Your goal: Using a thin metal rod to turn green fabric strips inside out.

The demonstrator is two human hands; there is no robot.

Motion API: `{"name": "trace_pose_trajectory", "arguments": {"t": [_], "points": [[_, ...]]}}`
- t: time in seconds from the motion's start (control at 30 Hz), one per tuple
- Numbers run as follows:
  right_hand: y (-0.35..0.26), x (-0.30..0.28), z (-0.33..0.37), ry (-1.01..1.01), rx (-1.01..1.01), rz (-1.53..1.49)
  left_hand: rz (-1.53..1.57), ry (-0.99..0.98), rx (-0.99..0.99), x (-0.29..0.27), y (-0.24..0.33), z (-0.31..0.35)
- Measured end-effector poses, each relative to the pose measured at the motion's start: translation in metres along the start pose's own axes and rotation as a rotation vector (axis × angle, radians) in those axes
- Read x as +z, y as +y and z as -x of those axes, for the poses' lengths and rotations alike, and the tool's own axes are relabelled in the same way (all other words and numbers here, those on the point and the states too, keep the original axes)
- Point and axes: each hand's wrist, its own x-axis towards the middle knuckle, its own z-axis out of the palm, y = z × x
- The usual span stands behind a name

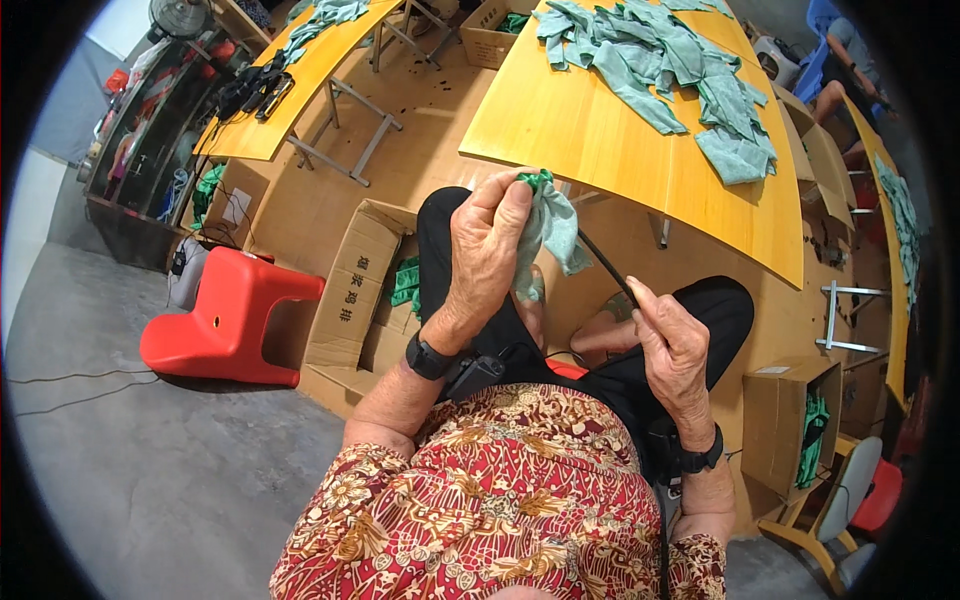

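My left hand [482, 245] pinches the gathered top of a pale green cloth piece [549, 228], which has a shiny bright green edge. The cloth hangs down from the fingers above my lap. A thin black cord or strap [606, 262] runs from beside the cloth down to my right hand [672, 342], whose thumb and fingers are closed on its end. The cord looks straight between the two hands. Where it meets the cloth is hidden behind the fabric.
A yellow table [560, 125] ahead bears a heap of pale green cloth pieces [655, 60]. An open cardboard box [345, 300] with green pieces stands at left, by a red plastic stool [225, 315]. Another box [775, 420] is at right. A person [850, 65] sits far right.
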Motion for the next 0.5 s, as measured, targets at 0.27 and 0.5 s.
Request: {"name": "trace_pose_trajectory", "arguments": {"t": [0.27,0.5], "points": [[-0.002,-0.019,0.005,0.049,-0.018,0.031,0.085,0.038,-0.082,-0.006,-0.006,-0.002],[-0.006,-0.018,0.006,0.014,-0.056,0.141,0.157,-0.013,-0.158,-0.002,-0.01,-0.004]]}}
